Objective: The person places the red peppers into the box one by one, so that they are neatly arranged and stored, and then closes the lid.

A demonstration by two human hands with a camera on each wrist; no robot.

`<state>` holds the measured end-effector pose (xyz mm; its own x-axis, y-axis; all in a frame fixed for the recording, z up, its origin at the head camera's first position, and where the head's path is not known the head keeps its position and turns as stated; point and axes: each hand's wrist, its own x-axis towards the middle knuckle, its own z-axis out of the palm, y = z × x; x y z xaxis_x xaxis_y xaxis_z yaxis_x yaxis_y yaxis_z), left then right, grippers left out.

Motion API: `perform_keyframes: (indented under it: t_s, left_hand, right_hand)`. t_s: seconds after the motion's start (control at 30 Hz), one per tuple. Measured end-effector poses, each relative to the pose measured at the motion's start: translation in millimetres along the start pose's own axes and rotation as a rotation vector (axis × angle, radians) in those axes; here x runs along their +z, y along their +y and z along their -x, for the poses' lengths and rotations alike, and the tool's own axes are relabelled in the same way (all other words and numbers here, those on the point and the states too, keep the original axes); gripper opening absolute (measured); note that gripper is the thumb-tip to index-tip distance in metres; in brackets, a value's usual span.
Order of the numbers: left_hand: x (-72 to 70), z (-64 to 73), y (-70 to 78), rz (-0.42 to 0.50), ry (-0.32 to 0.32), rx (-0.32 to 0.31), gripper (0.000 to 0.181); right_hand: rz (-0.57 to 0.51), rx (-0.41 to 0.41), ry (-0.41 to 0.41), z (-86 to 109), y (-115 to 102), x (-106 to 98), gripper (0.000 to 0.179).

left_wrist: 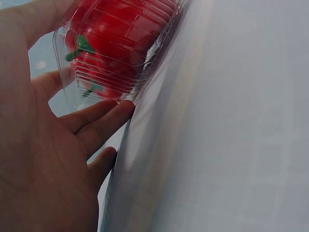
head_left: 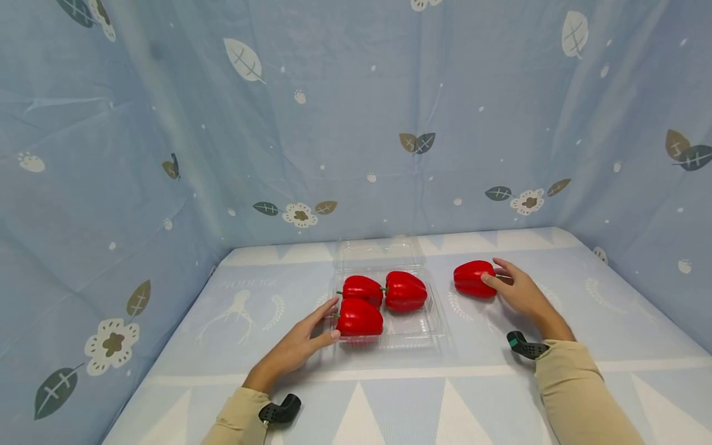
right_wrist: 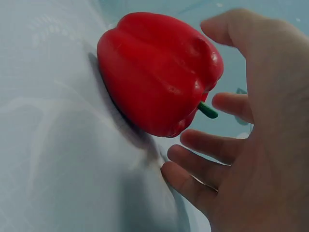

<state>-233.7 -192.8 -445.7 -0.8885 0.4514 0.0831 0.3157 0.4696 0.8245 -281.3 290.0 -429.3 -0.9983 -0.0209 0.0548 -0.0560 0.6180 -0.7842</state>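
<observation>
A clear plastic clamshell box (head_left: 432, 318) stands on the table with its lid (head_left: 378, 252) folded back. Inside lie three red bell peppers: one at the back left (head_left: 360, 287), one at the front left (head_left: 358, 320), one at the right (head_left: 406, 293). My left hand (head_left: 295, 346) rests against the box's left side, thumb by its front corner, fingers fairly straight. To the right of the box, a fourth red bell pepper (head_left: 470, 279) lies on its side. Around its green-stemmed end my right hand (right_wrist: 275, 130) is spread, with gaps showing between fingertips and pepper in the right wrist view.
A pale blue patterned cloth covers the table (head_left: 222, 346). Blue curtains (head_left: 356, 123) with leaf and flower prints hang at the back and both sides. A black wrist device (head_left: 280, 409) sits on the left wrist, another (head_left: 525, 346) on the right.
</observation>
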Motion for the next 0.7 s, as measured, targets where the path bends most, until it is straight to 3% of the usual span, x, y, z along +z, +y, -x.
perform_keyframes:
  t_s: [0.37, 0.7]
  left_hand:
    - [-0.3, 0.9, 2.6, 0.021, -0.006, 0.006, 0.071]
    - [0.4, 1.6, 4.6, 0.020, -0.003, 0.009, 0.071]
  right_hand:
    - [0.042, 0.029, -0.041, -3.1, 3.8, 7.9, 0.101]
    - [-0.025, -0.002, 0.006, -3.4, 8.0, 11.2, 0.096]
